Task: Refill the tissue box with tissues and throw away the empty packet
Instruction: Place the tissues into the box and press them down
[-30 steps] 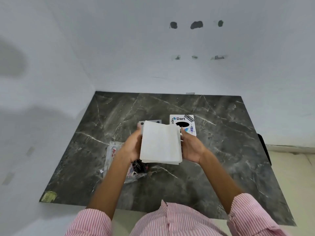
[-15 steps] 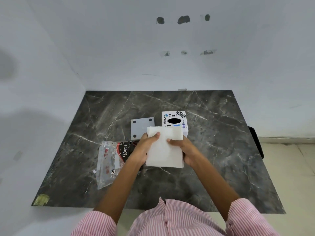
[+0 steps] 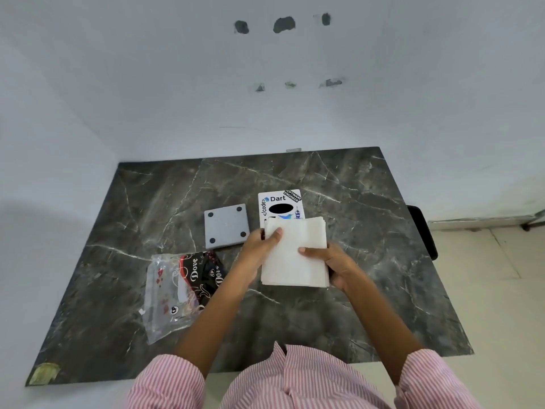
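A white stack of tissues [image 3: 295,262] is held above the table between both hands. My left hand [image 3: 261,246] grips its left edge, thumb on top. On the right side, my right hand [image 3: 331,261] holds it with the thumb across the top. Just behind the stack stands the white tissue box [image 3: 278,203], stickered "Dart", with a black oval opening; its near edge is hidden by the tissues. The grey square lid [image 3: 226,225] of the box lies upside down to its left. The empty clear "Dove" packet [image 3: 180,287] lies flat at the front left.
The dark marble table [image 3: 383,231] stands in a corner between white walls. A black object [image 3: 421,231] sits at the table's right edge. A bit of yellowish tape [image 3: 44,373] marks the front left corner. Tiled floor lies to the right.
The tissue stack has come lower and a little right, and both thumbs now lie on top of it. The packet and lid, earlier partly hidden by my arms, are in full view.
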